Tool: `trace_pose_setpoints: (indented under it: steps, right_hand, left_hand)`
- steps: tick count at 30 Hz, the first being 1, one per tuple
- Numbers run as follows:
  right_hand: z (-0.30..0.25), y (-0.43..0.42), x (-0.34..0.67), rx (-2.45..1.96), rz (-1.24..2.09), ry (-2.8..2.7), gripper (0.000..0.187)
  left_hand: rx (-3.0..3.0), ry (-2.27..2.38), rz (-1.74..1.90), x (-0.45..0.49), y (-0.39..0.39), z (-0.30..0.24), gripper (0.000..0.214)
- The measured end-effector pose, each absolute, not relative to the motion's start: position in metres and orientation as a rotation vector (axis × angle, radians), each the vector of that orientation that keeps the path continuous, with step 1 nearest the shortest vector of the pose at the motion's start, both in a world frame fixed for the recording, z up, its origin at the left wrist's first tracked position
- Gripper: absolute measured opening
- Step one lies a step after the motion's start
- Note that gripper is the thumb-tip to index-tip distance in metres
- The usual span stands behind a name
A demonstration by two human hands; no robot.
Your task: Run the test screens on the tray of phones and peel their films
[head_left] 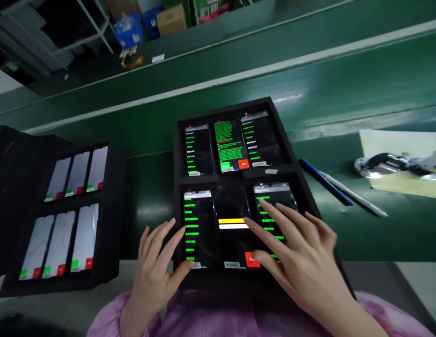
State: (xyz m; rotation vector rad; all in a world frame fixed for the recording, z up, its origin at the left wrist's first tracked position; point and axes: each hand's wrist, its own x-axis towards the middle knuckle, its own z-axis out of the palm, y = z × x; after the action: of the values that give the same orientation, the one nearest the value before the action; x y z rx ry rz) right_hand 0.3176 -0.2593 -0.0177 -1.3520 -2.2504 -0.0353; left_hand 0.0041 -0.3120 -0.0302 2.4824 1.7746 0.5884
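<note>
A black foam tray (295,154) in front of me holds several phones with lit screens in two rows. My left hand (156,264) lies open at the tray's near left corner, its thumb touching the bottom of the near-left phone (198,227). My right hand (298,255) is spread open over the near-right phone (274,206). Its thumb rests by the red button at the bottom of the near-middle phone (233,224), which shows a yellow and a white bar. The far-middle phone (230,145) shows green text with a green and a red button.
A second black tray (112,210) with several white-screened phones lies to the left. A blue pen (325,182) and a white pen (358,196) lie right of the main tray, with a shiny metal object (386,166) on a paper sheet. Cartons and a blue bin (128,30) stand beyond the green conveyor belt.
</note>
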Motion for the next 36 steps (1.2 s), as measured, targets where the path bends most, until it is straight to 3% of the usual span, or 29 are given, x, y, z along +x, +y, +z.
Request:
trace_pose_setpoints:
  steps: [6,13,17,21,28,36]
  right_hand:
    - [-0.017,-0.267,0.343,-1.229,0.022,-2.258,0.025]
    - [-0.029,-0.273,0.303,-1.031,0.157,-2.361,0.049]
    - [-0.021,-0.269,0.333,-1.038,0.128,-2.344,0.039]
    - [-0.020,-0.260,0.362,-1.342,0.007,-2.229,0.027]
    - [-0.030,-0.266,0.371,-1.388,0.047,-2.207,0.029]
    - [-0.015,-0.249,0.380,-1.310,0.040,-2.300,0.034]
  left_hand:
    - [2.453,1.792,0.573,0.007,-0.313,-0.037,0.047]
    - [2.563,1.728,0.541,0.019,-0.293,-0.026,0.047]
    - [2.614,1.741,0.506,0.020,-0.285,-0.023,0.042]
    - [2.685,1.682,0.368,0.044,-0.269,-0.020,0.045]
    - [2.709,1.469,0.473,0.082,-0.270,-0.013,0.050]
    - [2.721,1.265,0.503,0.071,-0.293,-0.008,0.040]
